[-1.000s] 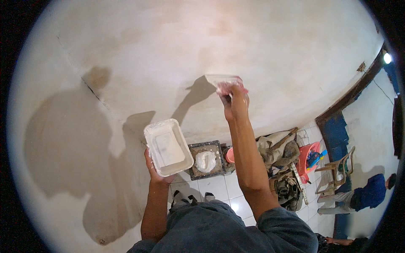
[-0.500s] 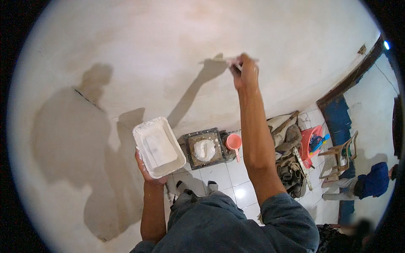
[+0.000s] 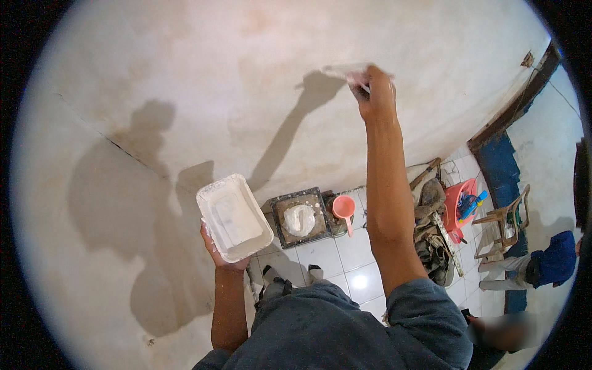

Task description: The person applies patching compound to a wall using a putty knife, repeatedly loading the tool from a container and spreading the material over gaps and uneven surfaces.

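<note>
In my left hand (image 3: pixel 213 250) I hold a white rectangular tub (image 3: pixel 266 237) from below and along its left side. Its rim is crusted with white paste, and a white coating covers the inside. My right arm reaches up and forward to the pale wall (image 3: pixel 265 43). A long, flat, whitish putty knife (image 3: pixel 340 69) is gripped in my right hand (image 3: pixel 378 92), lying close to the wall; its edges are blurred, and I cannot tell if it touches. White smears mark my right fingers.
By the wall's foot stand a dark square tray (image 3: pixel 280 231) bearing a white plastic bag (image 3: pixel 300 221), and a pink dipper (image 3: pixel 343 208). Right lie rumpled sacks (image 3: pixel 431 206), a pink tub (image 3: pixel 453 206) and a chair (image 3: pixel 505 219). Two people (image 3: pixel 549 259) are at far right.
My right hand has moved up and to the right along the wall with the putty knife. The tub in my left hand stays nearly in place. The view has shifted slightly.
</note>
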Demonstrator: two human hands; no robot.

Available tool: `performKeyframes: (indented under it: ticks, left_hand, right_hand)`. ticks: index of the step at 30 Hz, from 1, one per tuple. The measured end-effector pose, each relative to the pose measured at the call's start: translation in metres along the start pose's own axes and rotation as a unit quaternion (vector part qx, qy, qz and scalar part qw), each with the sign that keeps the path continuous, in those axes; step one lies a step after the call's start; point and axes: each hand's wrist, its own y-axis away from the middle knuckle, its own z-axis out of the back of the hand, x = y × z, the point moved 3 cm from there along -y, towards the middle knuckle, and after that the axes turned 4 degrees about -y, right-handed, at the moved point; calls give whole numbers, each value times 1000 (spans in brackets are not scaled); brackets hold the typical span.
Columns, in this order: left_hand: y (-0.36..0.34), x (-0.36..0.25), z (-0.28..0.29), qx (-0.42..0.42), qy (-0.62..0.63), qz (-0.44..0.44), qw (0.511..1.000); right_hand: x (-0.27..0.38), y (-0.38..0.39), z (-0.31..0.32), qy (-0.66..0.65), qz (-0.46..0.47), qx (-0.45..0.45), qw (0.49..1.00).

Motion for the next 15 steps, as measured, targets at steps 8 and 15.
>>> performKeyframes:
  ticks: [8,15]
  left_hand:
    - [15,2,-24,-32,7,28,999]
    - [20,4,-38,-22,5,15,1000]
  right_hand:
    - [10,-41,-19,109,-6,-31,994]
    - [51,-10,48,151,70,36,985]
